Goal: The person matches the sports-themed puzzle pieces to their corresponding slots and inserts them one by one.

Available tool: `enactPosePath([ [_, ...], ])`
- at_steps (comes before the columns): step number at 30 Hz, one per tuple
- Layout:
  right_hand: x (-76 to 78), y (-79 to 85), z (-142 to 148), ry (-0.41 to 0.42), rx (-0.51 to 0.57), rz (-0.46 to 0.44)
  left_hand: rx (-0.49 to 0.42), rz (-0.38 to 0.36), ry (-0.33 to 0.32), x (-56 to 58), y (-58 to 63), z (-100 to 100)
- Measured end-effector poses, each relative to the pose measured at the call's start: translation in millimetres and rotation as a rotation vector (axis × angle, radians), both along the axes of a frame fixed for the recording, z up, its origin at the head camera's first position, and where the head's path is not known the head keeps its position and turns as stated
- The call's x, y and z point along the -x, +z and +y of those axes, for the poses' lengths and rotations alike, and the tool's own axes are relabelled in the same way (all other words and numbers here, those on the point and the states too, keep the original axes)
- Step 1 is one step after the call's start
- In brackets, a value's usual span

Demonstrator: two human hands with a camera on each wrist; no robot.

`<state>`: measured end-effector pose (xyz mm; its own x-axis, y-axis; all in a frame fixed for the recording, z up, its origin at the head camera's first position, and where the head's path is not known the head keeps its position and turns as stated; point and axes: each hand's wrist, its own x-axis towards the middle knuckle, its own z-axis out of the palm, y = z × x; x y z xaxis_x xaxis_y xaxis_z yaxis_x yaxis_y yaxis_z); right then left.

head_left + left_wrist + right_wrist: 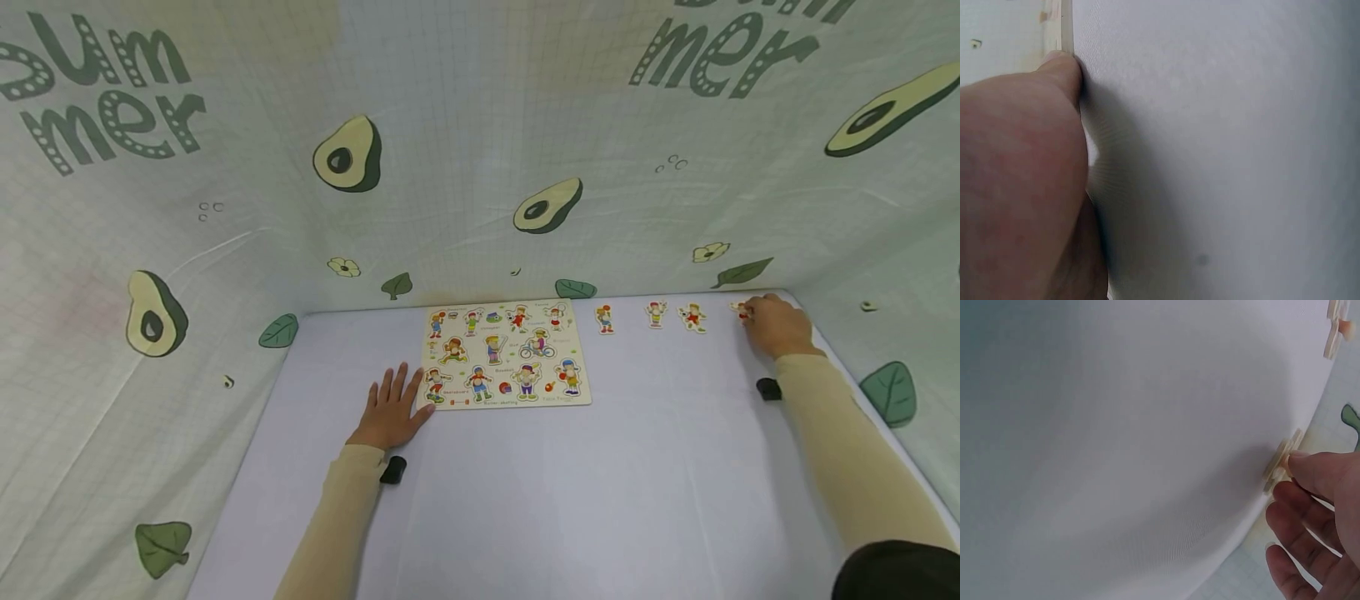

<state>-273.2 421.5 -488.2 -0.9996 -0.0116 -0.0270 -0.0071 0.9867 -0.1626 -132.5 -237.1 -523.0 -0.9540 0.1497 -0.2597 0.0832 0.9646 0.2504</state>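
Observation:
A wooden puzzle board (507, 398) with small sports figures lies at the back of the white table. My left hand (388, 414) rests on the table with its fingers spread, its thumb at the board's lower left edge; the left wrist view shows that thumb (1063, 69) against the board's side. Far to the right, my right hand (778, 325) is at a small figure-shaped puzzle piece (738, 309). In the right wrist view, thumb and forefinger pinch this puzzle piece (1277, 461) by its knob, and the other fingers are loosely bent.
Between board and right hand, three more knobbed puzzle pieces lie in a row: one (604, 319) near the board, one (656, 314) in the middle, one (692, 317) nearer the hand. A cloth printed with avocados (548, 206) rises behind the table's back edge.

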Motion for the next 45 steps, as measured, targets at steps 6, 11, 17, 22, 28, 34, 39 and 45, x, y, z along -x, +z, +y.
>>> enactPosePath([
  [6,5.4,-2.3,3.0,-0.014,0.026,0.013,0.001,-0.008,0.007,-0.3,-1.2,0.9],
  [11,5.4,-3.3,4.2,-0.023,0.059,0.035,-0.005,-0.012,0.005,-0.9,-1.3,0.8],
  [17,6.1,-4.7,4.0,-0.034,0.068,0.018,0.011,-0.011,-0.001,-1.2,-1.9,-0.1],
  [22,7.2,-7.7,3.8,-0.037,0.048,-0.008,0.001,-0.003,-0.003,-0.5,-2.9,-0.8],
  [28,5.1,-8.7,3.2,-0.020,0.013,-0.013,-0.009,-0.007,-0.001,-0.4,-1.9,-0.3],
  [34,-4.4,-5.2,-2.1,0.033,0.028,0.048,-0.011,-0.003,-0.002,-1.5,2.7,1.6],
  [39,-12.9,-0.4,-17.2,0.080,0.017,0.099,-0.007,-0.005,-0.005,-1.1,3.7,0.9],
  [45,-22.4,7.1,-43.7,0.162,0.011,0.158,-0.001,-0.020,-0.002,-0.7,3.0,1.1],
])
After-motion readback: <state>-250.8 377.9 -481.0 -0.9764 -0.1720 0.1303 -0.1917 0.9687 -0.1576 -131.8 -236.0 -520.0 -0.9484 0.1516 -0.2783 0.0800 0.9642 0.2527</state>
